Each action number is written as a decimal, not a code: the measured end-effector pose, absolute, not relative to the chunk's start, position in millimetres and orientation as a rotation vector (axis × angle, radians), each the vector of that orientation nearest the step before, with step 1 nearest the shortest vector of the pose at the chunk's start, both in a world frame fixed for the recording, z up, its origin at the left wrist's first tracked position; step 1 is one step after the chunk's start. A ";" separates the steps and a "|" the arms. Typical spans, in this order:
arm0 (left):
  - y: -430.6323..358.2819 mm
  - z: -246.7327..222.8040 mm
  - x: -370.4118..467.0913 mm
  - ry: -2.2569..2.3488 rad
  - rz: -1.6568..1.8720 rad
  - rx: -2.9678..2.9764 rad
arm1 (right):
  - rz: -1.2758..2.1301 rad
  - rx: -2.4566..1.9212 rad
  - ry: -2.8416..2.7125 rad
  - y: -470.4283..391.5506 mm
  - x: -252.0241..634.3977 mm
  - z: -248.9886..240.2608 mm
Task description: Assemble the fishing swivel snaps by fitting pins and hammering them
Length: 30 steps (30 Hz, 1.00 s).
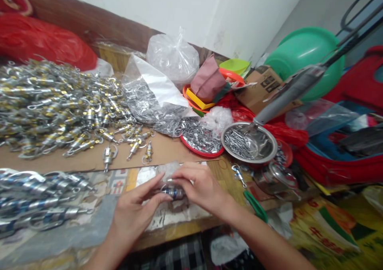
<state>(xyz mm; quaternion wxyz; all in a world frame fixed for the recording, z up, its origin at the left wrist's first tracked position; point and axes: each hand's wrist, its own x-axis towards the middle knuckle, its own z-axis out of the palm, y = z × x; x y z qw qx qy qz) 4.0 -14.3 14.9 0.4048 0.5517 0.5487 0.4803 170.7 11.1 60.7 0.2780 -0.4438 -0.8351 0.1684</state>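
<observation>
My left hand [136,206] pinches a small silver metal fitting with a blue band [173,193] between thumb and fingers. From the other side, my right hand [203,186] closes its fingertips on the same fitting, hiding part of it. Just behind my fingers lies a crumpled piece of clear plastic [169,167]. To the left, several similar blue-banded fittings [44,198] with curved levers lie in rows. Beyond, a large heap of silver and yellow fittings [60,102] spreads over the cardboard [167,148], a few lying loose at its near edge.
A red tray [206,155] of small metal parts stands beside a steel bowl [263,158] of metal pins. A single fitting [238,176] and green-handled scissors [255,206] lie at the right. A grey-handled pole [290,90] slants over the bowl; a green basin [311,54] stands behind.
</observation>
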 end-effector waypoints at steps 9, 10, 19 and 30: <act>-11.4 23.6 2.3 1.276 1.234 1.620 | 0.629 -1.156 -2.153 -9.1 163.6 58.3; -11.5 23.4 1.8 1.270 1.225 1.631 | 0.639 -1.146 -2.135 -10.4 163.6 57.8; -16.6 31.3 -3.1 1.240 1.077 1.289 | -0.026 -0.744 -2.257 -25.9 177.8 36.4; -19.1 46.2 -7.2 1.282 1.038 1.676 | -0.193 -0.646 -2.283 -22.6 181.2 50.1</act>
